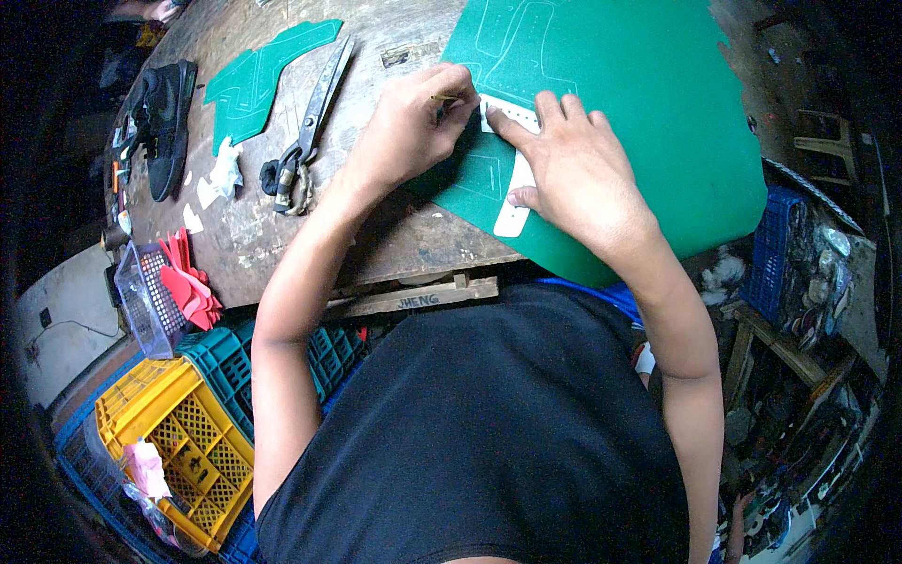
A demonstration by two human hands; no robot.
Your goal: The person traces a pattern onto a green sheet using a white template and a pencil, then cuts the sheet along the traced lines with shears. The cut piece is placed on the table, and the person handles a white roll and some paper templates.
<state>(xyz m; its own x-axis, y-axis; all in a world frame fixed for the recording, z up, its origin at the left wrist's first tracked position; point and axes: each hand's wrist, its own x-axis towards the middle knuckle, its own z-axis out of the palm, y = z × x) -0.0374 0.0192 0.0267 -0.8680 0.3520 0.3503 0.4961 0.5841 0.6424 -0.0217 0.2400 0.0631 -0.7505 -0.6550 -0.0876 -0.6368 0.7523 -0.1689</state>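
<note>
A large green sheet (676, 141) lies over the right part of the worktable, with pale outlines drawn on it. On its left portion rests a white curved template (512, 219) with a row of small holes. My right hand (584, 174) presses this template down, fingers spread and laid over it. Close to the template's upper left corner, my left hand (409, 122) is closed in a pinch around a thin yellowish pen (442, 97). Its tip is hidden by my fingers.
Left of my hands are large scissors (321, 103), a cut green piece (249, 89) with drawn lines, and a black shoe (171, 132). Red pieces (188, 282) sit in a clear basket (141, 299) by the table edge. Below stands a yellow crate (178, 423); a blue crate (772, 249) is at right.
</note>
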